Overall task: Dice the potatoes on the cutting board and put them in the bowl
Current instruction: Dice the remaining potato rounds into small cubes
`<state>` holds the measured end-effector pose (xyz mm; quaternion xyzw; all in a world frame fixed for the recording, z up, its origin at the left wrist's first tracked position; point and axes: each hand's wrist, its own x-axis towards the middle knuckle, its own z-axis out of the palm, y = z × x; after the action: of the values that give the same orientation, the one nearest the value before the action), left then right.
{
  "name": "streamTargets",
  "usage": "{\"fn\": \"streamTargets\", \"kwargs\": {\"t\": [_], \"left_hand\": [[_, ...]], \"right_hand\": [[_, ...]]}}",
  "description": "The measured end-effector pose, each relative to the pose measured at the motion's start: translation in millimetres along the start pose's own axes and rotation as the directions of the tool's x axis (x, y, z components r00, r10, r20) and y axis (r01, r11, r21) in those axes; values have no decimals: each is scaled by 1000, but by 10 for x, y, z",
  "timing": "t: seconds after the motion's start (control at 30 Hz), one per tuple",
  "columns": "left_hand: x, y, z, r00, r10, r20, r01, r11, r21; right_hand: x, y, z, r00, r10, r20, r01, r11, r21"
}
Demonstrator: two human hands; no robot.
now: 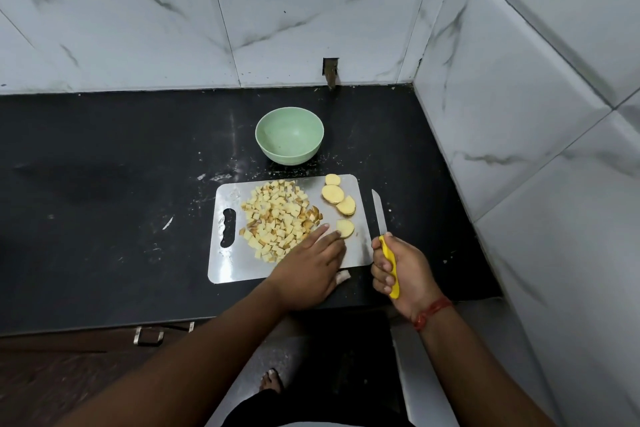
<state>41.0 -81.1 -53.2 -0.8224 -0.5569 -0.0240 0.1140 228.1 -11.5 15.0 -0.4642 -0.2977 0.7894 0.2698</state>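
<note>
Nearest the camera, the right hand (401, 267) has its fingers (381, 276) curled tight round the yellow handle of a knife (384, 239). The blade points away from the person and lies just past the right edge of the cutting board (235, 263), over the black worktop (104, 184). A red thread is tied round that wrist.

The left hand (308, 270) lies flat with its fingers (329, 239) straight and nearly together, holding nothing. The fingertips reach onto the board, touching the near edge of the pile of diced potato (277, 218) and the closest potato slice (345, 228).

There is one metal cutting board, with a handle slot at its left end. On it sit one heap of small cubes, too many to count, and four round slices in a line along the right side, running away toward the far corner.

Beyond the board stands one green bowl (289, 135), with no potato in it, apart from the board. Behind it rises a tiled wall (173, 10).
</note>
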Motion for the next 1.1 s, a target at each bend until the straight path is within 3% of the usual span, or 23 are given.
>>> {"fn": "streamTargets", "kwargs": {"t": [0.07, 0.17, 0.27, 0.37, 0.6, 0.9, 1.1], "left_hand": [[-136, -93, 25, 998, -56, -13, 56, 998, 5], [-204, -185, -15, 994, -109, -18, 109, 994, -9], [-102, -170, -75, 993, -121, -6, 120, 992, -48], [30, -115, -69, 991, -129, 33, 131, 990, -53], [104, -92, -11, 991, -131, 22, 132, 987, -94], [139, -194, 42, 982, -121, 142, 140, 981, -137], [162, -203, 15, 983, -110, 144, 135, 975, -178]], "right_hand": [[-20, -14, 39, 999, -23, -38, 19, 994, -108], [-6, 8, 91, 991, -59, -122, -1, 897, -442], [28, 45, 99, 978, -150, -143, -14, 639, -769], [-3, 60, 124, 976, -190, -109, -28, 388, -921], [-46, 99, 211, 975, -208, -79, -48, 152, -987], [-147, 219, 107, 966, -248, -77, -67, 50, -997], [-147, 227, -4, 946, -280, -166, -146, 92, -985]]}}
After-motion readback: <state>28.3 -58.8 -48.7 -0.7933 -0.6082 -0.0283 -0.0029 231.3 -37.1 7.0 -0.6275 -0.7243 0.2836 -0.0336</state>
